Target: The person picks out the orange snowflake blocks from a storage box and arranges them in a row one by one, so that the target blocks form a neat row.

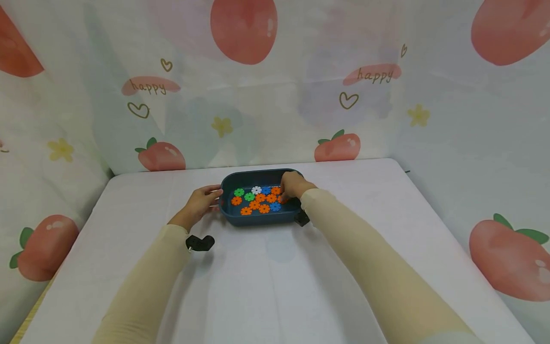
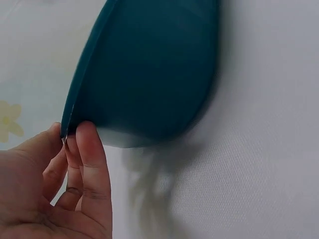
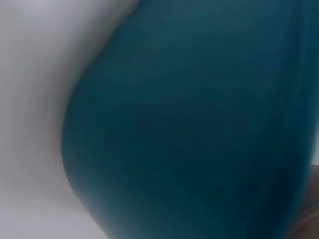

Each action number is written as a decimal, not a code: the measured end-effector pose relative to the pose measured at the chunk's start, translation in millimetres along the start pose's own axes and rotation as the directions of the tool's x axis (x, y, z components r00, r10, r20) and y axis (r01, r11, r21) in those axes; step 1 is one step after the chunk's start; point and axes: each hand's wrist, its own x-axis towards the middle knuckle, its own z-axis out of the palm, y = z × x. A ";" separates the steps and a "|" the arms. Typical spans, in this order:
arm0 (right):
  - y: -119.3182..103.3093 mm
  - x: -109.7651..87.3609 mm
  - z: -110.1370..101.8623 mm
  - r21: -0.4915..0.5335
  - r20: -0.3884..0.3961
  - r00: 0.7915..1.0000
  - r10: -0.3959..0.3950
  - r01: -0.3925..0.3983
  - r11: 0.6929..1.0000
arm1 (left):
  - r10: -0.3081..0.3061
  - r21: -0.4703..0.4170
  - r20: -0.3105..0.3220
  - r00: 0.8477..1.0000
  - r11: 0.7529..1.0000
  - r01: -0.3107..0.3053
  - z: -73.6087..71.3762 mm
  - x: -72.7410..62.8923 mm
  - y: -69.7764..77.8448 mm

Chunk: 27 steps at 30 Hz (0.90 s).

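A dark blue rounded plastic tray (image 1: 253,220) stands on the table with several flower-shaped plastic pieces in it, mostly orange (image 1: 260,197), some blue (image 1: 275,206), two green (image 1: 238,192) and one white (image 1: 256,190). My left hand (image 1: 202,203) pinches the tray's left rim; in the left wrist view the thumb and fingers (image 2: 92,149) lie on either side of that edge. Inside the tray's right end, my right hand (image 1: 294,185) reaches down with bent fingers beside an orange piece. Its fingertips are too small to tell a grip, and the tray wall hides most of it in the right wrist view.
White cloth covers the table (image 1: 275,282). Behind it and at both sides hang curtains (image 1: 275,95) printed with peaches, hearts and yellow flowers. A black wrist mount (image 1: 200,243) juts from the left sleeve, and another (image 1: 302,219) sits close to the tray's front right corner.
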 end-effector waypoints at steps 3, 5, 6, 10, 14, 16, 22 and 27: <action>0.2 3.0 2.9 0.008 -0.017 1.000 0.012 -0.012 1.000 | -0.014 -0.038 0.000 1.000 0.999 0.014 0.9 -0.5 -0.4; -3.4 -1.4 2.9 0.020 -0.026 0.999 0.031 -0.030 0.999 | -0.020 -0.064 0.003 1.000 0.998 0.020 1.5 -1.0 -0.7; -3.3 -0.9 4.0 0.027 -0.033 0.999 0.033 -0.032 0.999 | -0.023 -0.070 0.004 1.000 0.997 0.024 1.6 -1.2 -0.9; -2.7 1.2 8.1 0.057 -0.056 0.997 0.046 -0.042 0.997 | -0.031 -0.055 0.011 0.999 0.998 0.031 1.7 -1.8 -1.1; -3.1 3.3 9.9 0.067 -0.075 0.995 0.060 -0.055 0.996 | -0.031 -0.035 0.013 0.999 0.999 0.032 1.3 -1.5 -2.1; -3.2 4.3 10.5 0.077 -0.077 0.995 0.068 -0.062 0.995 | -0.029 -0.040 0.014 0.999 0.999 0.030 0.9 -1.0 -2.9; -2.3 5.1 10.4 0.097 -0.059 0.996 0.070 -0.064 0.993 | -0.029 -0.092 0.018 0.999 0.995 0.031 0.2 -1.8 -4.2; -3.0 3.7 8.3 0.098 -0.043 0.997 0.069 -0.064 0.993 | -0.026 -0.115 0.019 0.999 0.993 0.028 1.1 -3.2 -4.6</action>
